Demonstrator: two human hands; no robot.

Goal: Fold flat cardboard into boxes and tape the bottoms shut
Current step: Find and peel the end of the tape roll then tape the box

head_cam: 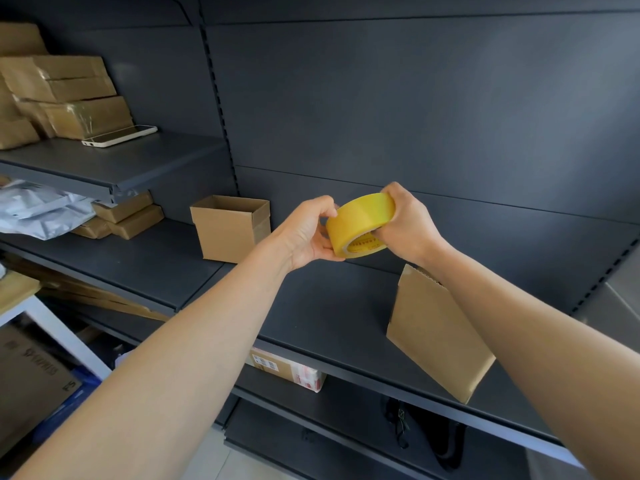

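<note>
A yellow tape roll [362, 224] is held up in front of the dark shelf [311, 306], between both hands. My right hand [407, 225] grips the roll from the right, fingers curled into its core. My left hand [308, 233] pinches its left rim with thumb and fingers. A folded open-topped cardboard box [228, 228] stands on the shelf to the left. A second brown cardboard box [433, 327] lies tipped on the shelf under my right forearm.
Taped brown parcels [69, 95] and a white phone [119, 135] sit on the upper left shelf. Grey plastic bags [38, 209] and more parcels lie below it. A labelled parcel [287, 370] sits on the lower shelf. Flat cardboard [31, 382] leans at lower left.
</note>
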